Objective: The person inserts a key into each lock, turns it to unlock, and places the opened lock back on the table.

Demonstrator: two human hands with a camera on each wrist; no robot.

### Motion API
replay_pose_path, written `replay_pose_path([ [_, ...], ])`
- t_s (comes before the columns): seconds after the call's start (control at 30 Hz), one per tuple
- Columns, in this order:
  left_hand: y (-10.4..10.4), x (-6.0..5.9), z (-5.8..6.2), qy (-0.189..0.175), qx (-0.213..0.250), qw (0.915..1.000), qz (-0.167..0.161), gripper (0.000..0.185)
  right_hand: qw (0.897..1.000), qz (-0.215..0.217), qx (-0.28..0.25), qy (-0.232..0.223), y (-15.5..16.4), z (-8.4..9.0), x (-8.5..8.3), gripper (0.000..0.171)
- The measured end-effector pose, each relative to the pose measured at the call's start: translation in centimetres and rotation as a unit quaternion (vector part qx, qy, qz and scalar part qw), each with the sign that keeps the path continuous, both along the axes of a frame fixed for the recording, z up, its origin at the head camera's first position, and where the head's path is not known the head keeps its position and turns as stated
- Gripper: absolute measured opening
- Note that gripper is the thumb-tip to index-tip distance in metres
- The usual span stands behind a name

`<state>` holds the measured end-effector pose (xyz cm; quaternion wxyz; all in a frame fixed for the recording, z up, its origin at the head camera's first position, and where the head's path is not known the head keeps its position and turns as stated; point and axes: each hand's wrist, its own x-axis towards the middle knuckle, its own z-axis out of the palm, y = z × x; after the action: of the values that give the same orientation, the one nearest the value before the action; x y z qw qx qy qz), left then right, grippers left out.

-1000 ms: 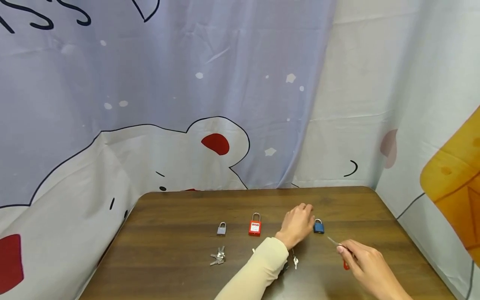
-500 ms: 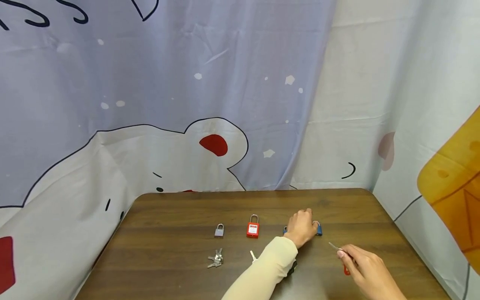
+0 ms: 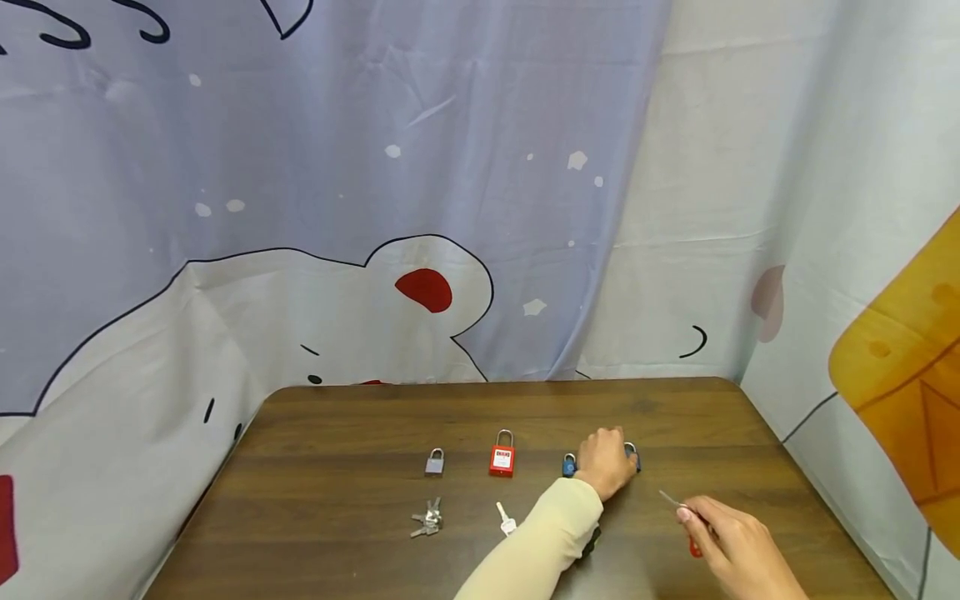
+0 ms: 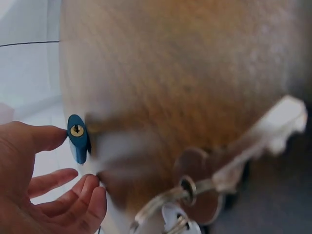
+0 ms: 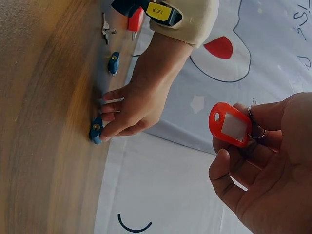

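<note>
My left hand [image 3: 604, 461] is at the right-hand blue padlock [image 4: 78, 139] at the table's back right. Its thumb touches or nearly touches one side of the lock. In the left wrist view the other fingers are bent and apart from the lock. The keyhole faces the left wrist camera. My right hand [image 3: 731, 537] holds a silver key [image 3: 670, 498] between thumb and fingers, its blade pointing towards the locks. A red key tag [image 5: 230, 124] hangs from its ring. Another blue padlock [image 3: 569, 465] stands left of the left hand.
A red padlock [image 3: 502, 458] and a small grey padlock [image 3: 434, 462] stand further left on the wooden table [image 3: 322, 500]. Several keys [image 3: 428, 518] lie before the grey one, and a key [image 3: 506, 520] before the red one. Keys on a ring [image 4: 187, 187] lie below the left wrist.
My left hand has moved slightly right and lower in the head view, closer to the right-hand blue padlock, uncovering the other one. The right hand keeps the key and has hardly moved.
</note>
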<state>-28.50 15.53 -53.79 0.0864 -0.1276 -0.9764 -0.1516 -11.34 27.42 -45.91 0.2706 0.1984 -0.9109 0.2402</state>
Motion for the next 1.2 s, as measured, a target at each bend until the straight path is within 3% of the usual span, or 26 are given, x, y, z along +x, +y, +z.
replay_pose_path([
  [0.2,0.6,0.5,0.1,-0.009,0.005,0.9998,-0.015,0.024,1.0,0.0,-0.002,-0.001,0.0,-0.4,-0.1,0.033],
  [0.47,1.2,0.5,0.5,-0.032,0.031,0.999,-0.008,0.011,1.0,0.007,-0.001,0.016,0.2,-0.4,-0.1,0.034],
  [0.87,0.8,0.7,0.6,-0.031,0.051,0.9981,-0.015,0.016,0.999,0.013,-0.003,0.03,0.2,-0.8,0.1,0.033],
  [1.2,-0.7,0.9,3.6,-0.022,0.152,0.9865,-0.056,0.019,1.0,0.004,-0.004,0.018,-0.2,0.0,0.4,0.032],
])
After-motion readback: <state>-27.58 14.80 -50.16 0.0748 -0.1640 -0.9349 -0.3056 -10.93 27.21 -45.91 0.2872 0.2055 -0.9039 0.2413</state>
